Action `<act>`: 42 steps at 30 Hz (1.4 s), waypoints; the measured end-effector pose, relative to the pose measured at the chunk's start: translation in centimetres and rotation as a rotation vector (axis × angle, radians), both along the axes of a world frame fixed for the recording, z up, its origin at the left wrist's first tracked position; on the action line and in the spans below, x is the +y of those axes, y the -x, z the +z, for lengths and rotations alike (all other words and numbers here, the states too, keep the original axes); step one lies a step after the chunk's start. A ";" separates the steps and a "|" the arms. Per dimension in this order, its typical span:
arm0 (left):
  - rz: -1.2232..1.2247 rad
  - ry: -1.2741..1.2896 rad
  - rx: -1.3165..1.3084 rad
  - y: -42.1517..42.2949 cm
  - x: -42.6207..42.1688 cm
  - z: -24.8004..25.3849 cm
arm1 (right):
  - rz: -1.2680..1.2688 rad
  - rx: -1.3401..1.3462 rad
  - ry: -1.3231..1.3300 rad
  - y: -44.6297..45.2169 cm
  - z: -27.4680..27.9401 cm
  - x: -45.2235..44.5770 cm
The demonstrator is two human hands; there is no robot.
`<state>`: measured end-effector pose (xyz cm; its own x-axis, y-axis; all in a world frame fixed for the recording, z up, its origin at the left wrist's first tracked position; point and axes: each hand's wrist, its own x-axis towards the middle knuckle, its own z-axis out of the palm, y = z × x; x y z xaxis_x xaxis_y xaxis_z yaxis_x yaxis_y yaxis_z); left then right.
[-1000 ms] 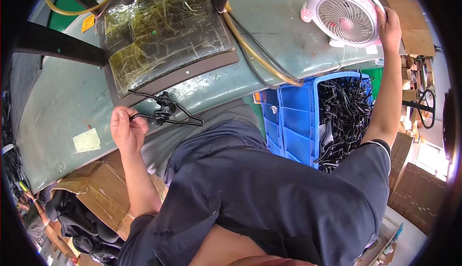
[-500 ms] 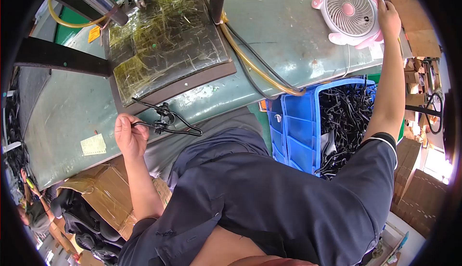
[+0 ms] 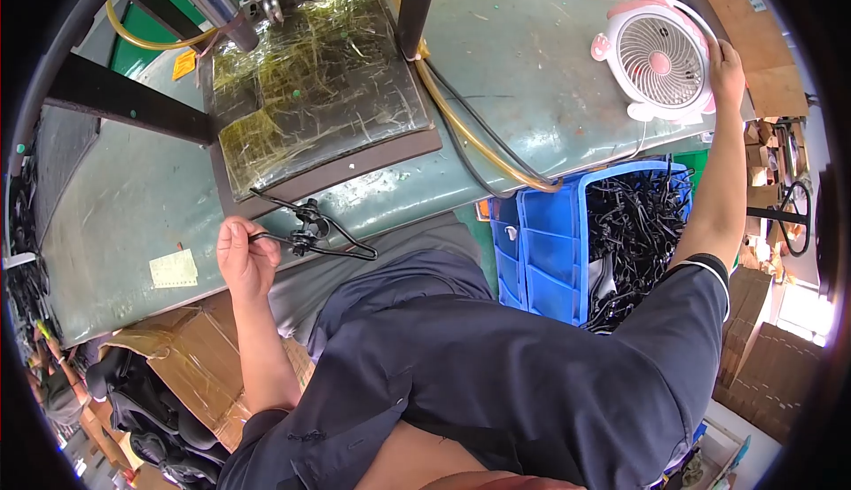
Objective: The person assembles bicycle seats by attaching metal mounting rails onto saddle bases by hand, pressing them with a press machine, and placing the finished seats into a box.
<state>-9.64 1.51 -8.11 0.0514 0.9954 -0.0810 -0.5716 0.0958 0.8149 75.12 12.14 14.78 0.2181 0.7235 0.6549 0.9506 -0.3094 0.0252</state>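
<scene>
My left hand is closed on one end of a black bent-wire part with a clamp-like middle, held over the table's front edge. Beside it lies the dark plate of a machine, covered in yellowish tape. At the far right, my right hand is closed on the handle of a pink and white fan, which stands on the green table. Its fingertips are partly hidden behind the handle.
A blue bin full of black wire parts stands by the table's front edge. Hoses cross the table beside the machine's black posts. A yellow note lies at the left. Cardboard and another person's arm are at lower left.
My right hand and the fan first shifted away from me, then back nearer, with the fan turned slightly. My left hand keeps hold of the black part. The whole view has shifted a little.
</scene>
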 end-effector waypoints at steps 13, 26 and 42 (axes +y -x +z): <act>0.007 -0.022 0.011 -0.2 0.2 0.0 | -0.073 0.028 -0.003 1.7 -0.2 -0.3; 0.001 0.025 -0.040 -0.6 -0.8 1.4 | 0.521 0.292 -0.036 29.2 -1.6 -4.2; -0.104 -0.300 0.574 -1.9 -5.0 11.2 | 1.283 1.238 0.734 60.5 -14.5 -9.6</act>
<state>-7.77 -3.48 3.12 0.1804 0.9711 0.1564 -0.0379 -0.1520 0.9877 14.66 2.52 0.27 -0.5533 0.8249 0.1161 0.1548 0.2388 -0.9587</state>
